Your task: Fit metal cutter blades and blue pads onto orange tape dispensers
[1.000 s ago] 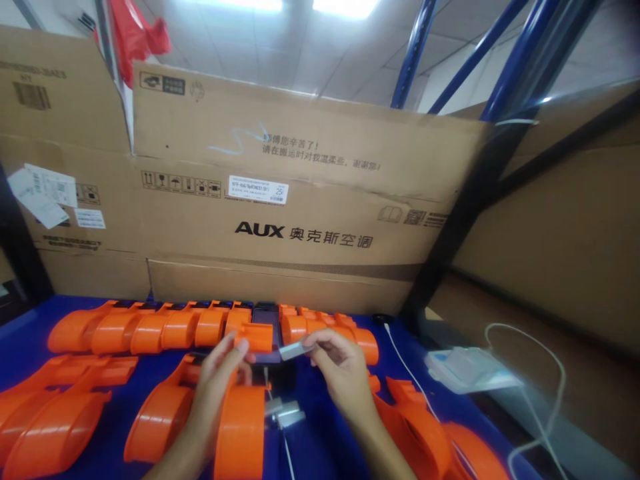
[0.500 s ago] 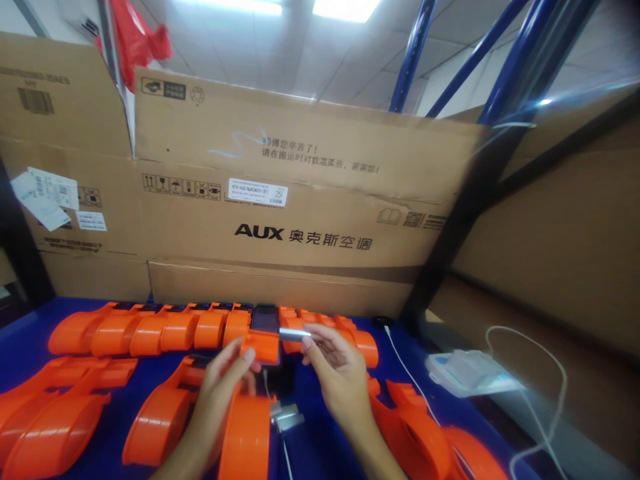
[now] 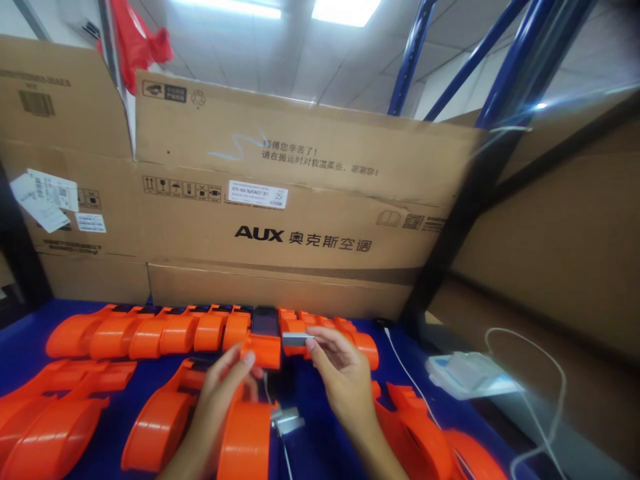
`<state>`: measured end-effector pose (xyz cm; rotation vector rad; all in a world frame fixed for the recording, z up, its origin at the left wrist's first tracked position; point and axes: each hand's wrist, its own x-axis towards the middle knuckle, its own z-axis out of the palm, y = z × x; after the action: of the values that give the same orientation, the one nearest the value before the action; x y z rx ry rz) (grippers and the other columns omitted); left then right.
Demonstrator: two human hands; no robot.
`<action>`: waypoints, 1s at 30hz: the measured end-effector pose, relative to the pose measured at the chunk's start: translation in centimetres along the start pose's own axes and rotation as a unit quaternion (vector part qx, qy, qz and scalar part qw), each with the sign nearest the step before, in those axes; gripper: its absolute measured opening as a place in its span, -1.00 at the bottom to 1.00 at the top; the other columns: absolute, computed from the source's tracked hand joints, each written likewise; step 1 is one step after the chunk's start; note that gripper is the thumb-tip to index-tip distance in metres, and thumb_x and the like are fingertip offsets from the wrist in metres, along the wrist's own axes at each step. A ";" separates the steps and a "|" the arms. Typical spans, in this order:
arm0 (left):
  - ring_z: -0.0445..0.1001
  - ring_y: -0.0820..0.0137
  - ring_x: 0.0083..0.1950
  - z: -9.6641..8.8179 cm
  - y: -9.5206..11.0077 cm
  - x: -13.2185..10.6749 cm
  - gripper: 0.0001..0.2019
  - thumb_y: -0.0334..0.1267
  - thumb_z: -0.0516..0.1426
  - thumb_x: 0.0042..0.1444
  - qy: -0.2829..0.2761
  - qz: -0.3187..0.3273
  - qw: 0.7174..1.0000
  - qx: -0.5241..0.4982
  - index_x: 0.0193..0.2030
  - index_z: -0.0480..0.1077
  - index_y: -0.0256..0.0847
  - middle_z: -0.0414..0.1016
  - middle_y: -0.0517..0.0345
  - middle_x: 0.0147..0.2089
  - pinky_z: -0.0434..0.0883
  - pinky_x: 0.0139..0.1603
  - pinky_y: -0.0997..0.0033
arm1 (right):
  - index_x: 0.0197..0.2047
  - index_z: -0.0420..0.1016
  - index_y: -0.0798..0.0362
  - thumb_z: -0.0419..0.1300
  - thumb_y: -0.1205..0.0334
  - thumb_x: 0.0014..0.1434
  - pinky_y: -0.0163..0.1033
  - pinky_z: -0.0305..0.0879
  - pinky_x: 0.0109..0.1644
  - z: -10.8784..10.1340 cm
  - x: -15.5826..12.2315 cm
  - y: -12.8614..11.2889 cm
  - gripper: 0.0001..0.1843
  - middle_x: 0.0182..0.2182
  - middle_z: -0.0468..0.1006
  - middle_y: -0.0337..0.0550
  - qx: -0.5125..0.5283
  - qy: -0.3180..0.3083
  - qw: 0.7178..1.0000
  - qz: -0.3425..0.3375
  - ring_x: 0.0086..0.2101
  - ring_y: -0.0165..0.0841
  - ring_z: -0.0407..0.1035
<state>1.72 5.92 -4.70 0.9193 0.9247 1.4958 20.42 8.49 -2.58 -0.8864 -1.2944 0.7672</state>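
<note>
In the middle of the head view, my left hand (image 3: pixel 225 377) grips the flat end of an orange plastic tape dispenser (image 3: pixel 265 351), thumb on top. A large round orange part (image 3: pixel 245 440) hangs just below that hand, and seems to belong to the same dispenser. Pinched between the thumb and fingers of my right hand (image 3: pixel 343 367) is a short grey metal blade (image 3: pixel 296 339). Its left end points at the dispenser's flat end, with a small gap between them. Several metal pieces (image 3: pixel 289 420) lie below, between my hands.
Rows of orange dispensers (image 3: pixel 145 333) stand on the blue surface (image 3: pixel 25 320), with more at lower left and right. A dark phone-like device (image 3: pixel 265 321) is behind my hands. A clear plastic box (image 3: pixel 470 373) and white cable (image 3: pixel 565 380) lie right. Cardboard (image 3: pixel 200 233) walls the back.
My right hand has turned the blade, so its toothed edge no longer shows and a flat grey side does. The blade sits slightly farther right, apart from the dispenser. My left hand barely moved.
</note>
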 end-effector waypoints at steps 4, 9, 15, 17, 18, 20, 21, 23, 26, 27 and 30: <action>0.39 0.53 -0.60 0.0 0.0 -0.4 -0.67 0.03 0.30 0.07 -0.004 -0.003 1.000 0.003 -0.42 0.48 -0.22 0.53 0.19 -0.55 0.28 -0.53 0.58 | -0.20 0.63 -0.01 0.41 0.08 0.10 -0.17 0.47 -0.15 0.0 0.0 0.2 -0.77 -0.30 0.68 -0.10 0.000 0.000 1.000 -0.005 -0.26 -0.22 0.55; 0.36 0.55 -0.60 0.3 0.1 -0.3 -0.66 0.04 0.29 0.08 0.005 -0.001 1.000 0.015 -0.43 0.48 -0.22 0.51 0.21 -0.57 0.25 -0.51 0.60 | -0.19 0.62 0.00 0.40 0.09 0.11 -0.15 0.47 -0.11 0.1 0.0 0.3 -0.77 -0.28 0.69 -0.09 -0.002 -0.006 1.000 -0.005 -0.24 -0.21 0.56; 0.30 0.56 -0.60 0.2 -0.1 -0.3 -0.63 0.07 0.27 0.10 0.022 -0.006 0.999 0.030 -0.46 0.46 -0.22 0.46 0.24 -0.59 0.23 -0.52 0.60 | -0.18 0.62 0.04 0.38 0.05 0.14 -0.17 0.48 -0.17 0.1 -0.3 0.1 -0.74 -0.30 0.69 -0.07 -0.024 -0.021 0.999 -0.008 -0.27 -0.21 0.56; 0.28 0.56 -0.59 0.1 -0.3 -0.4 -0.63 0.07 0.28 0.09 0.025 -0.008 0.999 0.031 -0.46 0.46 -0.22 0.44 0.25 -0.58 0.22 -0.52 0.60 | -0.18 0.62 0.05 0.37 0.05 0.15 -0.18 0.47 -0.18 0.2 -0.4 0.1 -0.74 -0.30 0.70 -0.06 -0.030 -0.029 0.999 -0.010 -0.28 -0.21 0.57; 0.29 0.55 -0.58 0.1 -0.4 -0.4 -0.64 0.07 0.28 0.09 0.024 -0.007 0.999 0.032 -0.45 0.46 -0.22 0.44 0.25 -0.58 0.22 -0.51 0.60 | -0.17 0.62 0.05 0.37 0.06 0.15 -0.18 0.47 -0.17 0.2 -0.4 0.1 -0.74 -0.29 0.70 -0.06 -0.029 -0.031 0.999 -0.012 -0.28 -0.21 0.57; 0.29 0.54 -0.57 0.2 -0.4 -0.5 -0.64 0.07 0.28 0.08 0.021 -0.005 0.999 0.034 -0.44 0.46 -0.22 0.43 0.25 -0.57 0.23 -0.51 0.59 | -0.16 0.62 0.04 0.36 0.08 0.17 -0.18 0.47 -0.15 0.2 -0.4 0.0 -0.76 -0.27 0.70 -0.06 -0.021 -0.034 0.999 -0.012 -0.26 -0.21 0.58; 0.29 0.54 -0.57 0.2 -0.4 -0.5 -0.64 0.07 0.28 0.08 0.019 -0.005 0.999 0.035 -0.43 0.46 -0.23 0.43 0.25 -0.57 0.23 -0.51 0.59 | -0.16 0.61 0.03 0.36 0.09 0.17 -0.18 0.46 -0.14 0.2 -0.3 0.0 -0.77 -0.26 0.71 -0.06 -0.015 -0.036 0.999 -0.011 -0.26 -0.22 0.58; 0.30 0.53 -0.56 0.1 -0.4 -0.5 -0.64 0.07 0.28 0.08 0.009 -0.003 0.999 0.039 -0.42 0.46 -0.23 0.44 0.24 -0.56 0.23 -0.51 0.58 | -0.16 0.61 0.03 0.36 0.10 0.17 -0.20 0.46 -0.14 0.1 -0.2 -0.2 -0.78 -0.25 0.71 -0.07 -0.003 -0.037 0.999 -0.007 -0.26 -0.23 0.58; 0.32 0.52 -0.55 -0.1 -0.4 -0.4 -0.66 0.06 0.27 0.10 -0.015 0.004 0.999 0.050 -0.38 0.48 -0.22 0.47 0.22 -0.51 0.22 -0.50 0.58 | -0.17 0.61 0.03 0.38 0.12 0.15 -0.22 0.45 -0.14 0.1 -0.1 -0.3 -0.79 -0.26 0.71 -0.08 0.007 -0.042 0.999 0.002 -0.26 -0.25 0.58; 0.32 0.53 -0.55 -0.1 -0.4 -0.3 -0.66 0.05 0.27 0.10 -0.021 0.006 0.998 0.052 -0.37 0.49 -0.22 0.47 0.22 -0.50 0.22 -0.50 0.57 | -0.17 0.61 0.03 0.38 0.12 0.14 -0.23 0.45 -0.14 0.0 -0.2 -0.3 -0.78 -0.26 0.71 -0.08 0.010 -0.043 0.999 0.006 -0.26 -0.25 0.58; 0.33 0.53 -0.55 -0.3 -0.3 -0.2 -0.67 0.05 0.27 0.10 -0.026 0.006 0.998 0.054 -0.33 0.50 -0.22 0.49 0.22 -0.49 0.22 -0.49 0.57 | -0.18 0.60 0.03 0.39 0.11 0.13 -0.25 0.44 -0.14 0.1 -0.2 -0.3 -0.77 -0.25 0.71 -0.09 0.021 -0.045 0.999 0.018 -0.26 -0.27 0.57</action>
<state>1.59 5.69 -5.07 1.0379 0.9710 1.4363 20.32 8.22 -2.41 -0.8517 -1.3401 0.8682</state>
